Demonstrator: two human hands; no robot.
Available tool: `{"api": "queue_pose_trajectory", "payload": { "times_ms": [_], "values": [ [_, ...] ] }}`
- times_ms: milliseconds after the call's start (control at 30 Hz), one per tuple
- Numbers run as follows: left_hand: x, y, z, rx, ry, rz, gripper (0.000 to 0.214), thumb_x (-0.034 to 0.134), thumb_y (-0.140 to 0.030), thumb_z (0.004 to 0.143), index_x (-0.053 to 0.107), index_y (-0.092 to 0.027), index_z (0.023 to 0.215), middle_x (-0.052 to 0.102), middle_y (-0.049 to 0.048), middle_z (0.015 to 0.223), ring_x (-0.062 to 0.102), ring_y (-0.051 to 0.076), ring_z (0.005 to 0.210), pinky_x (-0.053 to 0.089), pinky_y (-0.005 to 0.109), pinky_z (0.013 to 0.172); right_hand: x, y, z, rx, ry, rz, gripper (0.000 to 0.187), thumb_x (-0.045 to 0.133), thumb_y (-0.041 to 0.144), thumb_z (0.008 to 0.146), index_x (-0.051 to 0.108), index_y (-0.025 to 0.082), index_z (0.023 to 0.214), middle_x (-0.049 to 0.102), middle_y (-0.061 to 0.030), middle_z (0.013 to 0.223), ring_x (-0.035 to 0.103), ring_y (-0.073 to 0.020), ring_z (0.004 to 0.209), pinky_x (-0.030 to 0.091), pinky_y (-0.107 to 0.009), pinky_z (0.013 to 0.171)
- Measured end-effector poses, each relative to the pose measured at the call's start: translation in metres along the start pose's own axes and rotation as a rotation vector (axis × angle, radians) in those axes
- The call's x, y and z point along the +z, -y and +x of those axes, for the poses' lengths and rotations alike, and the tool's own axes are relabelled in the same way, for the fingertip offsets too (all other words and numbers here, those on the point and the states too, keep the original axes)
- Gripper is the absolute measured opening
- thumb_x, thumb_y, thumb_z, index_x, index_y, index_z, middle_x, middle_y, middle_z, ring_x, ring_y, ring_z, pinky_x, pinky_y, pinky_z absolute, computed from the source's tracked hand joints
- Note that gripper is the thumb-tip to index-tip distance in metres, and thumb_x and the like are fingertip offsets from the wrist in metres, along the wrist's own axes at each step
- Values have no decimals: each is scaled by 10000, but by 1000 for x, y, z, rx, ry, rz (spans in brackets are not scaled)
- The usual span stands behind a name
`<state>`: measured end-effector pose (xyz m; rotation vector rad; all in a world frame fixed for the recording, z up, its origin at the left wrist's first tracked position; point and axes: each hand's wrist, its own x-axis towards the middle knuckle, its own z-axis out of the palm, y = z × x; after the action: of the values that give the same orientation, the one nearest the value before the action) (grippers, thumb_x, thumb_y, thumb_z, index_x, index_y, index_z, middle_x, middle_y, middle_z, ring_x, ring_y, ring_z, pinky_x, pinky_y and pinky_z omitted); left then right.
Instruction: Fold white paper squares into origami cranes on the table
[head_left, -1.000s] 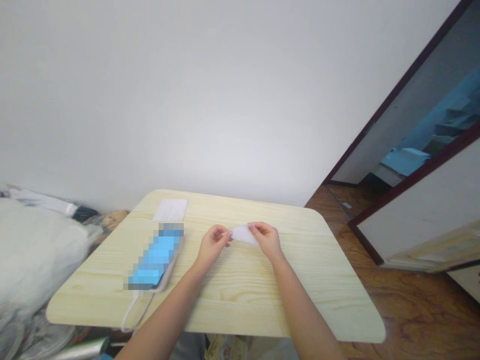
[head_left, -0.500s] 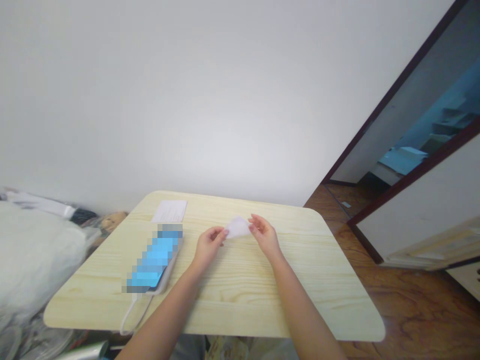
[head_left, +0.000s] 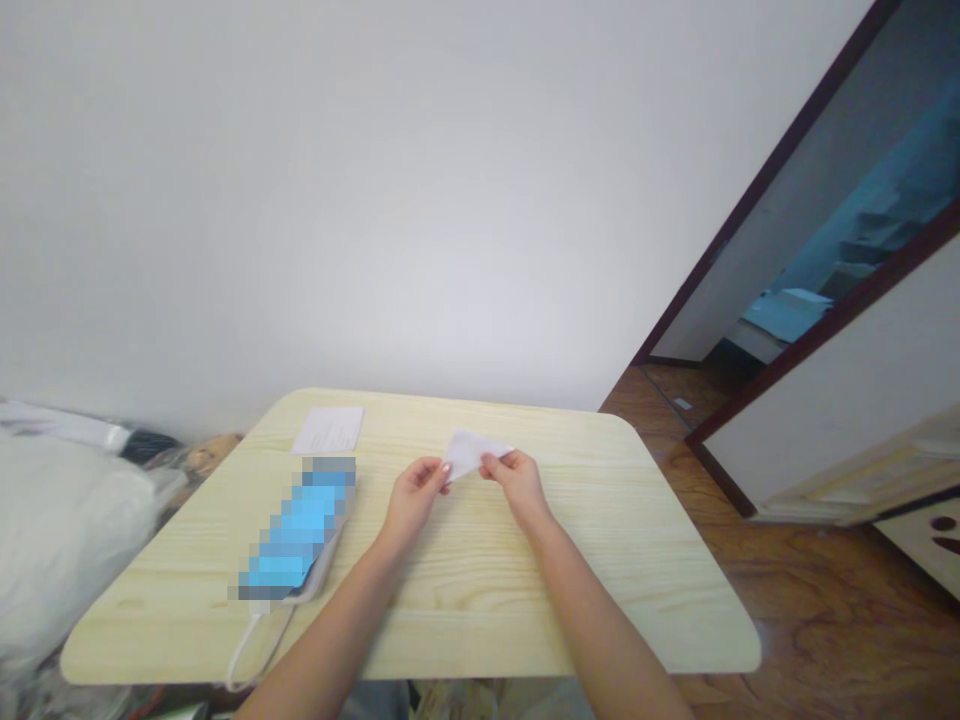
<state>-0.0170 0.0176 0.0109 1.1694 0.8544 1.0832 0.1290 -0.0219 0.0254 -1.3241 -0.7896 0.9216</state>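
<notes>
Between my two hands is a small white piece of paper (head_left: 466,452), angled and pointed at its right side, apparently folded. My left hand (head_left: 416,492) pinches its lower left corner between thumb and fingers. On the other side my right hand (head_left: 519,482) is closed on its right part, thumb on top. The paper is held over the middle of the light wooden table (head_left: 465,590). Whatever the fingers cover underneath is hidden.
Left on the table lies a phone (head_left: 296,535) with a blurred blue screen and a white cable (head_left: 244,645). Behind it is a white printed sheet (head_left: 328,429). A white wall (head_left: 450,200) stands behind; a white bulky bag (head_left: 67,540) sits at left, a doorway (head_left: 780,250) at right.
My right hand has moved left and closed onto the paper, its fingers now pinching further in. The left hand keeps its pinch. The view has shifted slightly.
</notes>
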Motion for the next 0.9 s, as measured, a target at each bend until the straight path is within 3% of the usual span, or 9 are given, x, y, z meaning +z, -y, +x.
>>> {"api": "queue_pose_trajectory", "payload": {
  "times_ms": [133,633,900],
  "values": [
    [0,0,0,-16,-4,-6,247,662,-369,617,596,-143,691,577,-24,588,511,83,511,421,197,518,-1,-3,1,13,-1,88,260,688,378,587,579,143,574,626,-8,555,545,-110,520,429,-236,566],
    [0,1,-1,-57,66,-14,280,645,-409,623,560,-152,694,561,-20,618,517,97,549,443,214,532,-5,-5,4,-56,-54,-51,279,684,397,575,574,146,521,628,-39,537,560,-143,535,434,-250,553],
    [-4,7,1,99,37,211,276,608,-377,678,638,-144,823,654,51,804,574,167,735,436,256,667,-2,-1,-2,-104,53,-199,228,662,358,595,588,153,530,604,-13,504,501,-114,459,372,-223,466]
  ]
}}
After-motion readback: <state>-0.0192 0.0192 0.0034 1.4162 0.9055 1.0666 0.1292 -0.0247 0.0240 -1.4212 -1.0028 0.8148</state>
